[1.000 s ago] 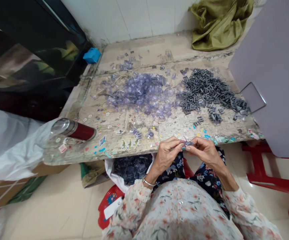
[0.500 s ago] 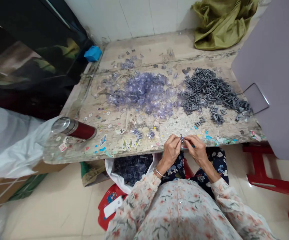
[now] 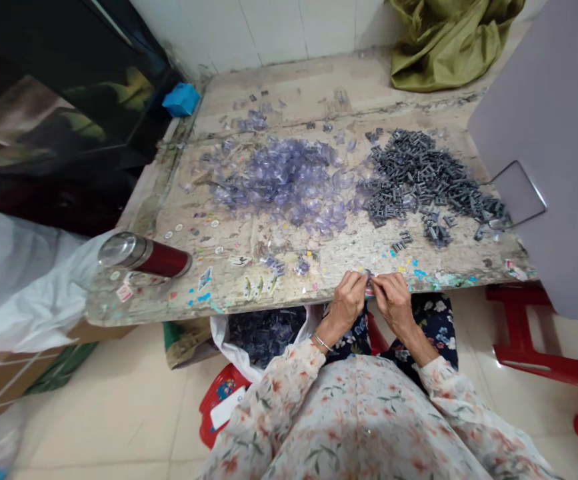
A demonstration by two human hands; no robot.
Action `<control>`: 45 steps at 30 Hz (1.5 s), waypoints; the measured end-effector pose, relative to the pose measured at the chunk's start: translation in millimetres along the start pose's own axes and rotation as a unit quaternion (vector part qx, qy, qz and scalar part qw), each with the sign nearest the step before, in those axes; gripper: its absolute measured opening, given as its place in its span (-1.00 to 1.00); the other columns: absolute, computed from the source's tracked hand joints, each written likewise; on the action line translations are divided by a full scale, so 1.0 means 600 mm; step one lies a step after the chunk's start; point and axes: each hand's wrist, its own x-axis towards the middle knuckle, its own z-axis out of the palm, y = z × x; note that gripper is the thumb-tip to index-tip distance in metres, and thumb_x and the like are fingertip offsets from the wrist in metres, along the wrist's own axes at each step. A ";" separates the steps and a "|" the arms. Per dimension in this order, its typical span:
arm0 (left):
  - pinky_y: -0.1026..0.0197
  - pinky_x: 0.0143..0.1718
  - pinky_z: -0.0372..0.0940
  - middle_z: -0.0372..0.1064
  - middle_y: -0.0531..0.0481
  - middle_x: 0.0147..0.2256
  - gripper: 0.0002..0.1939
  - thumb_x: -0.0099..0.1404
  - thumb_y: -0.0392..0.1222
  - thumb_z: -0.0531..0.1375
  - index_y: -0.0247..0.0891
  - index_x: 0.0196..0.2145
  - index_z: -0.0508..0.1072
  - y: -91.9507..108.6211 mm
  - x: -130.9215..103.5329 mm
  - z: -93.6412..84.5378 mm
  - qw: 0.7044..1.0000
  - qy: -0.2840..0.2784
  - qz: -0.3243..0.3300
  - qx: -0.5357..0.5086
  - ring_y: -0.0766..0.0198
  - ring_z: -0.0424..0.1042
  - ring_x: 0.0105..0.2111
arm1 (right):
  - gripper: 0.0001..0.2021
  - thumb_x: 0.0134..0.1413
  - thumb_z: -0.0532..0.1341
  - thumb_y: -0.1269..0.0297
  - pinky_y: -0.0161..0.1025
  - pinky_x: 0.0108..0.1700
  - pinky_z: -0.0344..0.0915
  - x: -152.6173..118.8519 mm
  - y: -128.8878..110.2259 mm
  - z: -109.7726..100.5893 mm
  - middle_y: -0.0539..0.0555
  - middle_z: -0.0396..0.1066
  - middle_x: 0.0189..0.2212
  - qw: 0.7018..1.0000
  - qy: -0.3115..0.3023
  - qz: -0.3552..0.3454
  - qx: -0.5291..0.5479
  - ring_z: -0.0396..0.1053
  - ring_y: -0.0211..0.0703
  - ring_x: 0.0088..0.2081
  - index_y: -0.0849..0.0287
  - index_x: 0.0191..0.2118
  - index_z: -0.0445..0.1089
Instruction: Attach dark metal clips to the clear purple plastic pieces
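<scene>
Both hands meet at the front edge of the worn table [image 3: 249,233]. My left hand [image 3: 347,300] pinches a small purplish plastic piece [image 3: 368,275] between thumb and fingers. My right hand [image 3: 393,301] is closed at the right side of the same piece, fingertips pressed to it. Beyond them lies a pile of clear purple plastic pieces [image 3: 293,177], with a heap of dark grey clips [image 3: 419,173] to its right. A few grey clips [image 3: 402,241] and a small cluster of purple pieces [image 3: 302,266] lie nearer my hands.
A red steel flask [image 3: 161,258] lies at the table's left. Below the edge hangs an open white bag [image 3: 221,337] of dark pieces, beside a red stool [image 3: 209,407] bearing a white phone [image 3: 227,408]. A grey panel [image 3: 549,133] stands right, near an olive cloth [image 3: 439,53].
Both hands have shifted slightly right in view, still together at the piece. My right fingers are now more tightly bunched. The view itself has moved a little.
</scene>
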 end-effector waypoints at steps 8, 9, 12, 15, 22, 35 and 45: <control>0.06 -0.19 0.37 0.33 -0.16 -0.28 -0.67 0.44 -0.34 -0.09 -0.35 -0.01 0.40 0.004 -0.010 0.018 0.999 0.016 -0.015 0.028 0.13 0.34 -0.23 | -0.79 0.31 0.05 0.39 -0.05 -0.11 0.34 -0.008 0.004 0.009 0.15 0.46 -0.32 1.000 0.012 0.002 0.012 0.34 -0.07 -0.23 0.17 -0.16 0.45; 0.07 -0.19 0.37 0.33 -0.15 -0.28 -0.68 0.44 -0.35 -0.09 -0.34 -0.02 0.41 0.005 -0.010 0.018 0.999 0.017 -0.016 0.031 0.13 0.34 -0.23 | -0.79 0.31 0.05 0.39 -0.04 -0.10 0.34 -0.008 0.004 0.010 0.14 0.45 -0.32 1.000 0.011 0.004 0.010 0.34 -0.07 -0.23 0.17 -0.17 0.45; 0.09 -0.19 0.36 0.32 -0.14 -0.28 -0.70 0.42 -0.38 -0.07 -0.34 -0.04 0.41 0.006 -0.008 0.017 0.999 0.016 -0.014 0.041 0.14 0.33 -0.24 | -0.78 0.31 0.04 0.39 0.01 -0.02 0.34 -0.010 0.005 0.014 0.13 0.45 -0.32 1.000 0.015 0.008 0.015 0.32 -0.07 -0.22 0.16 -0.18 0.44; 0.10 -0.19 0.36 0.32 -0.14 -0.28 -0.71 0.42 -0.39 -0.06 -0.36 -0.04 0.40 0.007 -0.005 0.016 0.999 0.010 -0.011 0.041 0.15 0.33 -0.25 | -0.78 0.31 0.03 0.39 0.07 0.07 0.30 -0.011 0.004 0.016 0.12 0.44 -0.31 0.999 0.019 0.018 0.023 0.32 -0.08 -0.22 0.15 -0.19 0.43; 0.11 -0.20 0.33 0.32 -0.12 -0.31 -0.73 0.43 -0.36 -0.06 -0.34 -0.15 0.43 0.012 0.000 0.013 0.999 -0.002 -0.035 0.007 0.16 0.32 -0.26 | -0.77 0.30 0.02 0.40 0.09 0.09 0.27 -0.010 -0.003 0.017 0.12 0.43 -0.33 0.999 0.011 0.036 0.017 0.31 -0.06 -0.22 0.14 -0.20 0.43; 0.33 -0.38 0.22 0.33 0.08 -0.54 -0.73 0.18 -0.06 0.30 -0.36 -0.47 0.51 0.027 0.040 -0.079 0.814 -0.020 -0.309 -0.492 0.39 0.29 -0.50 | -0.68 0.26 0.12 0.38 -0.05 0.02 0.40 0.044 -0.045 -0.064 0.21 0.39 -0.06 0.988 -0.073 -0.030 0.135 0.38 -0.06 0.00 0.11 0.11 0.34; 0.25 -0.16 0.36 0.53 -0.06 -0.25 -0.69 0.22 -0.01 0.31 -0.28 -0.17 0.59 0.087 0.028 -0.100 0.774 0.063 -0.308 -0.550 0.26 0.48 -0.25 | -0.71 0.25 0.18 0.35 -0.10 -0.10 0.46 0.042 -0.108 -0.065 0.16 0.48 -0.16 0.993 0.040 -0.005 0.109 0.46 -0.07 -0.14 0.07 0.07 0.40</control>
